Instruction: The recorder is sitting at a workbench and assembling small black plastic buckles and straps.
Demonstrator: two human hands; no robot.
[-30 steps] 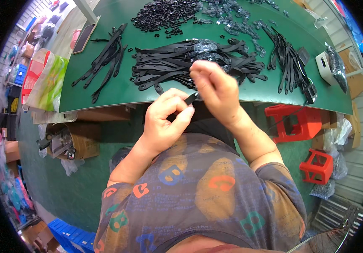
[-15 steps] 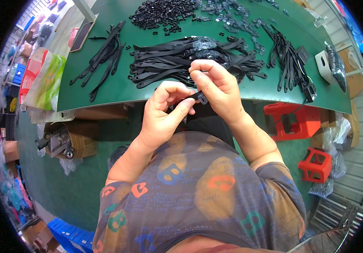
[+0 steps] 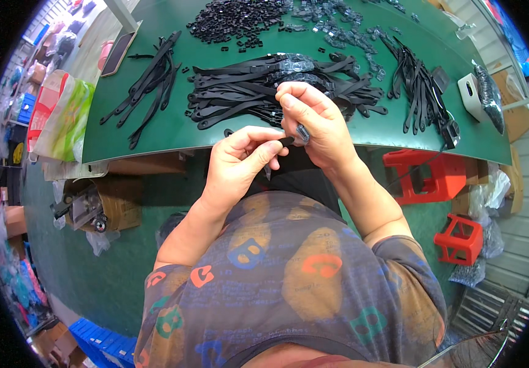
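Note:
Over the table's near edge, my left hand (image 3: 240, 158) is closed, pinching a black strap (image 3: 286, 141) between thumb and forefinger. Close beside it, my right hand (image 3: 321, 127) is closed around a small dark clear-edged buckle (image 3: 302, 133), partly covered by its fingers. The strap's end meets the buckle; whether it passes through cannot be told. Just beyond my hands lies a broad pile of black straps (image 3: 227, 92), with several clear plastic buckles (image 3: 298, 63) on it.
Loose black clips (image 3: 234, 21) and clear buckles (image 3: 344, 30) are heaped at the back of the green table (image 3: 135, 132). Smaller strap bundles lie left (image 3: 154, 80) and right (image 3: 421, 92). A white box (image 3: 472, 98) stands far right; red stools (image 3: 430, 178) stand below.
My right hand has turned slightly, and the buckle now sits higher and closer in its fingers. My left fingers have come a little nearer to it with the strap.

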